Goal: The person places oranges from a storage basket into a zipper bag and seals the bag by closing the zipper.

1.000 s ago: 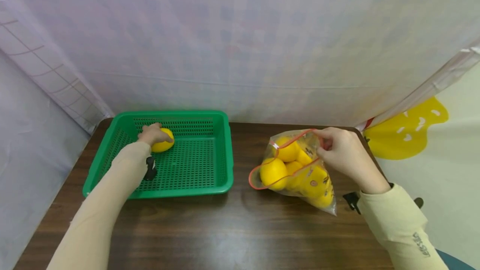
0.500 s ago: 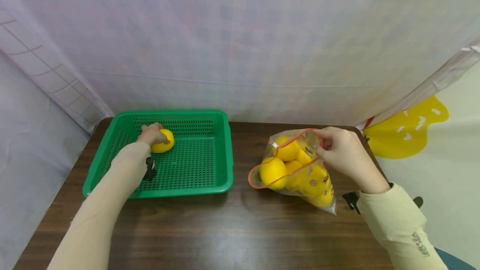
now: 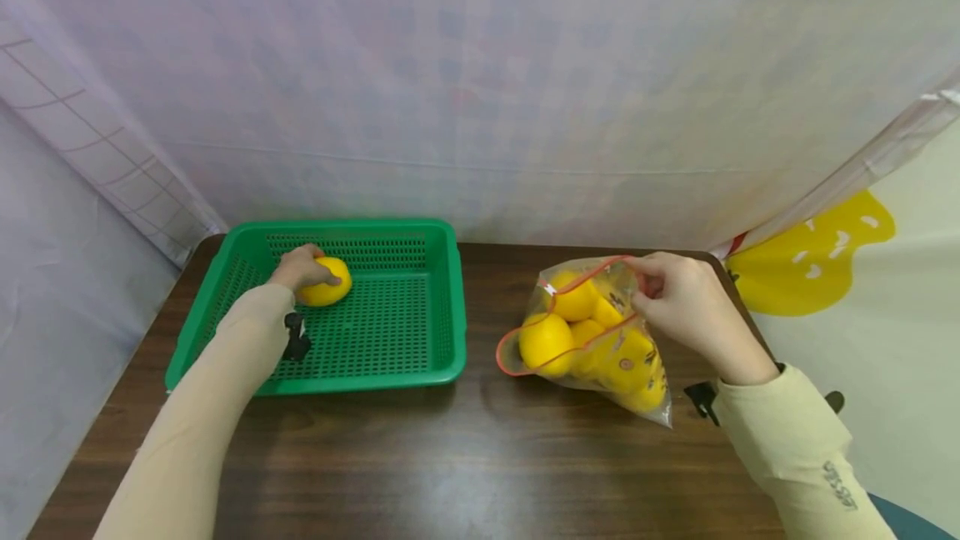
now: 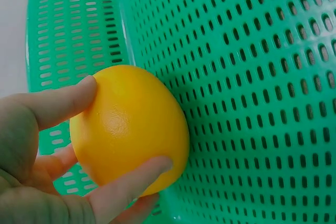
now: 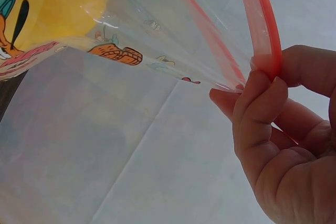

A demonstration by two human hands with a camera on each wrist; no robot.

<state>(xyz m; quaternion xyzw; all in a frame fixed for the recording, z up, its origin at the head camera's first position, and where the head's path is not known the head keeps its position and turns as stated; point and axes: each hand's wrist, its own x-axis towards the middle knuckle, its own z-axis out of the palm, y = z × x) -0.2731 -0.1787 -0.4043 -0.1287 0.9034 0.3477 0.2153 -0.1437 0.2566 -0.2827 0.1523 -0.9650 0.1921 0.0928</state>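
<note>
At the back left of the green basket (image 3: 420, 380), my left hand (image 3: 298, 267) grips a smooth yellow fruit (image 3: 330, 283). The left wrist view has thumb and fingers spread round the same fruit (image 4: 131, 129), which sits against the basket's perforated surface. To the right, a clear zip bag (image 3: 628, 397) with a red-edged mouth and cartoon prints lies on the table, its mouth gaping to the left. Several yellow fruits (image 3: 547, 346) fill it. My right hand (image 3: 678, 307) pinches the far corner of its mouth; close up, fingertips clasp the red strip (image 5: 265, 24).
The brown wooden table (image 3: 465, 465) carries the basket at left and the bag at right. Behind it hangs a pale curtain (image 3: 465, 90). A yellow printed shape (image 3: 810, 261) shows on the white surface at right.
The fruit in my left hand has shifted very slightly right within the basket, and more of it shows past the fingers. My right hand and the bag look practically unmoved.
</note>
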